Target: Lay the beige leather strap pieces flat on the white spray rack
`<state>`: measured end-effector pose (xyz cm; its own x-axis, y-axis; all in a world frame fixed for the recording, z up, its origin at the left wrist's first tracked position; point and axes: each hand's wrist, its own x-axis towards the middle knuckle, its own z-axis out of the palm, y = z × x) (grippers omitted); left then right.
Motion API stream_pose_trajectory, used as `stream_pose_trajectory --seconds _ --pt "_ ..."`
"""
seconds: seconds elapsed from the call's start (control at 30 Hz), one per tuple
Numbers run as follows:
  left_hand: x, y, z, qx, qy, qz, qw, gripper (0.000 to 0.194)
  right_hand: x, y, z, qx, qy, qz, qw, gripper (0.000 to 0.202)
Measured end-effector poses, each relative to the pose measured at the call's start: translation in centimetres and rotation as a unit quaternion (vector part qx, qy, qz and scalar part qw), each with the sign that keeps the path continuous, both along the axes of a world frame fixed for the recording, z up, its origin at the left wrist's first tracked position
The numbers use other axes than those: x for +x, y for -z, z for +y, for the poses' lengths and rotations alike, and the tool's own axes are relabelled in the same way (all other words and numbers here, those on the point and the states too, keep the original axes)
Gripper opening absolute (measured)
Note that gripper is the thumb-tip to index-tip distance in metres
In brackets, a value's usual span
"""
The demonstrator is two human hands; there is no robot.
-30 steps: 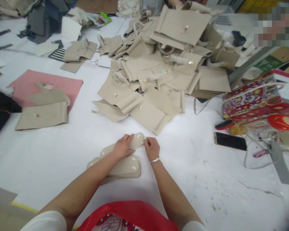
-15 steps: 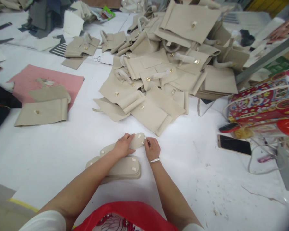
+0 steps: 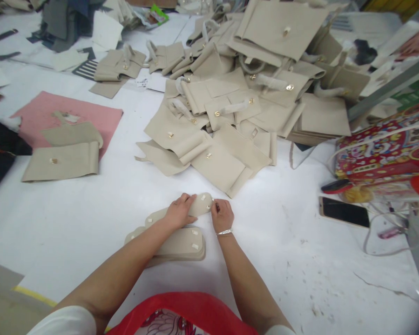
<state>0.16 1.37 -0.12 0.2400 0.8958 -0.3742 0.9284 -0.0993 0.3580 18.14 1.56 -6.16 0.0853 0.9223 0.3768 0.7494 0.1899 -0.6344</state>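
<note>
Strip (image 3: 205, 201), beige, one, lying on the table (image 3: 286, 260) just beyond the stack (image 3: 185, 244): your left hand (image 3: 180, 212) spans it part-open, thumb apart from fingers, while your right hand (image 3: 222, 216) is curled at its rounded end, whether gripping anything you cannot tell. Likely faults, two: strip skewing, should your left hand press too lightly against a tug from your right; stack sliding askew, should your left forearm (image 3: 132, 260), crossing above, brush it.
</note>
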Motion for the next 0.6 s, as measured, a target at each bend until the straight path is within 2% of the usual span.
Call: stream_pose_trajectory --seconds 0.13,0.37,0.6 --pt "0.03 0.10 0.02 0.001 0.001 0.001 1.000 0.080 0.03 -0.27 -0.08 -0.002 -0.005 0.018 1.000 0.015" --pt "0.07 0.28 0.01 0.008 0.000 0.001 1.000 0.079 -0.03 -0.14 0.00 -0.039 -0.019 -0.013 0.999 0.018" --pt "-0.10 0.42 -0.01 0.039 0.023 0.025 0.999 0.088 0.82 -0.69 -0.34 -0.038 0.031 0.094 0.994 0.017"
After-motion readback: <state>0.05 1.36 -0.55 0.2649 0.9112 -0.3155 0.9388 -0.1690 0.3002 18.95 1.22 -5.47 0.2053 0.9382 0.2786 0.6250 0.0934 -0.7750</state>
